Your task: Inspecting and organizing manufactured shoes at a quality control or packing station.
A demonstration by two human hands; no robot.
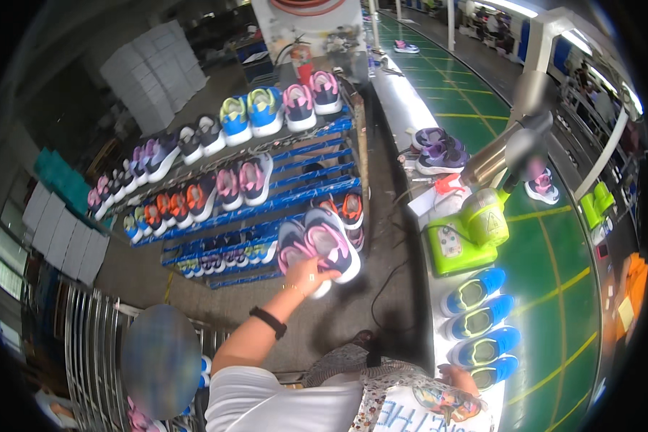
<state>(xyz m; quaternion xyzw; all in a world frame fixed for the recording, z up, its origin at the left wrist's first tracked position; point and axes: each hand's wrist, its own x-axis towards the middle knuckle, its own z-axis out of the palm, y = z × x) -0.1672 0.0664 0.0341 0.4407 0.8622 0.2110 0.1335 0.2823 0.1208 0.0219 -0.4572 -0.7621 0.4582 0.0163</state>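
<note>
My left hand (304, 277), with a dark band on the wrist, grips a pair of sneakers (331, 248) in navy and pink with white soles. It holds them in front of the lower part of a blue shoe rack (302, 191). Down at the near end of the bench, my right hand (459, 378) rests beside the toe of the nearest blue sneaker (494, 371). Its fingers look loosely apart with nothing in them, though they are small and partly hidden. Several blue sneakers (475, 320) with lime linings stand there in a row.
A lime-green machine (464, 245) stands on the metal bench (410, 108), with dark purple sneakers (439, 153) beyond it. To the right runs a green conveyor belt (547, 288) carrying a pink-and-dark shoe (542, 187). A black cable (376, 295) hangs over the floor. Metal racking (97, 345) stands lower left.
</note>
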